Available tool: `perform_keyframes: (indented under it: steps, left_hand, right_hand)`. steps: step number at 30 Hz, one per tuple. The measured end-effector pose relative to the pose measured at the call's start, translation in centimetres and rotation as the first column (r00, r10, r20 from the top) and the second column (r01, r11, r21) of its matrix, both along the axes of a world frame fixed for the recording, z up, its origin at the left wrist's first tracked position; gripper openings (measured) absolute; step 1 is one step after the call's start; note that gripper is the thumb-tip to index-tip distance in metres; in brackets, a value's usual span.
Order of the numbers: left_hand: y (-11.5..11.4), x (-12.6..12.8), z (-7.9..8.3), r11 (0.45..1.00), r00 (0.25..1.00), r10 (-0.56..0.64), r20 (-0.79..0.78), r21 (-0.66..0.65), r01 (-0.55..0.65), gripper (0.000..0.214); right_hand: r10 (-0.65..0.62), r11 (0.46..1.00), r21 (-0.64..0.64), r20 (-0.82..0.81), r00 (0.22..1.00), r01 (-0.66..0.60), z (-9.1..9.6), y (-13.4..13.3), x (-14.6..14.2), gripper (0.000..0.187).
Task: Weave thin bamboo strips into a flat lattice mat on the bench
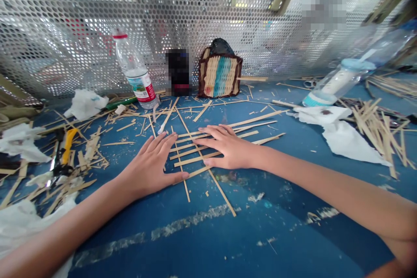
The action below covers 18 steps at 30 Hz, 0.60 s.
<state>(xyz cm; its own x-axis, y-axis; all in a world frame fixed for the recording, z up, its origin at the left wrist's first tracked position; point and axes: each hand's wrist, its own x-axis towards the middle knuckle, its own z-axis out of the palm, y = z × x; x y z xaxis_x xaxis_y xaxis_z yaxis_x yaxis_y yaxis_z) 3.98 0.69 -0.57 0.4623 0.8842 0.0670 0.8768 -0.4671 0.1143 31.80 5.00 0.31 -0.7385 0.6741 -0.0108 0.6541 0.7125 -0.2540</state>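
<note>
Thin bamboo strips (192, 160) lie crossed in a loose lattice on the blue table (156, 243). Several run left to right, and a few cross over them from front to back. At the lattice's left edge rests my left hand (154, 163), palm down, fingers stretched out, its thumb touching the lowest strip. My right hand (230, 147) lies flat across the right part of the lattice with its fingers spread. It covers the middle of several strips, whose ends stick out to the right past it. Neither hand is closed around anything.
A water bottle (138, 78), a pixelated dark object (178, 74) and a small woven basket (221, 76) stand along the perforated metal screen (97, 21). Scraps and a yellow-handled tool (68, 145) lie left. Tissues (352, 139), a clear cup (335, 82) and piled strips (384, 126) are right.
</note>
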Motion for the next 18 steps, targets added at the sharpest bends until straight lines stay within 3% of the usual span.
perform_keyframes:
  steps: [7,18]
  left_hand:
    - [0.6,-0.9,-0.3,0.996,0.993,0.056,0.1,0.066,-0.062,0.098]
    - [0.8,-0.9,0.1,0.996,0.994,0.09,0.069,-0.004,-0.09,0.101]
  right_hand:
    - [0.063,0.998,0.012,-0.041,0.997,-0.063,0.1,0.1,-0.7,0.067]
    - [0.133,0.991,-0.024,-0.053,0.99,-0.134,0.6,0.5,-1.3,0.068]
